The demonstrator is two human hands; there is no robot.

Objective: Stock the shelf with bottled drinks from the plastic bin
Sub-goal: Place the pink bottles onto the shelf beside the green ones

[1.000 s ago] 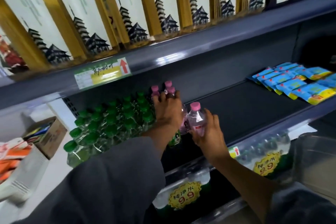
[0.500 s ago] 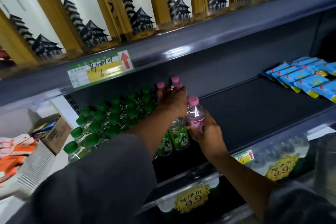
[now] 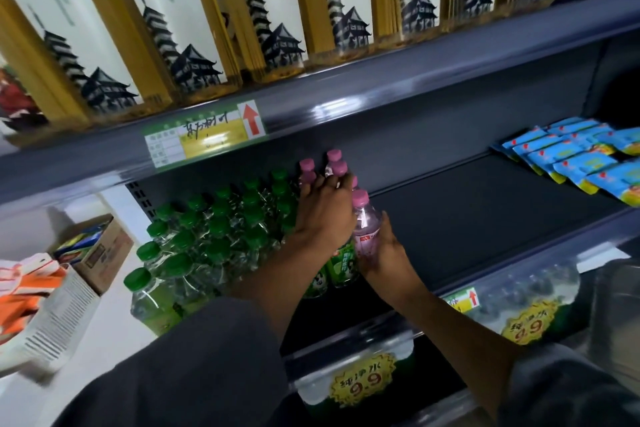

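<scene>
A clear pink-capped bottle [image 3: 366, 225] stands upright on the shelf [image 3: 485, 218], right hand [image 3: 384, 253] gripping its body; left hand [image 3: 323, 215] rests flat on neighbouring pink caps [image 3: 320, 166].

Upper tier: row of white-and-gold boxes [image 3: 242, 21] standing upright, each printed with black pagoda. Green-yellow price label [image 3: 204, 135] with red up-arrow on rail just below them. Far right: blue snack packets [image 3: 575, 159] lying flat in overlapping rows. Far left, off rack: open cardboard carton [image 3: 100, 253]; near it, white box [image 3: 52, 319] holding orange packs. Lowest tier: two yellow starburst tags [image 3: 363, 381] reading 9.9, on wrapped multipacks.
</scene>
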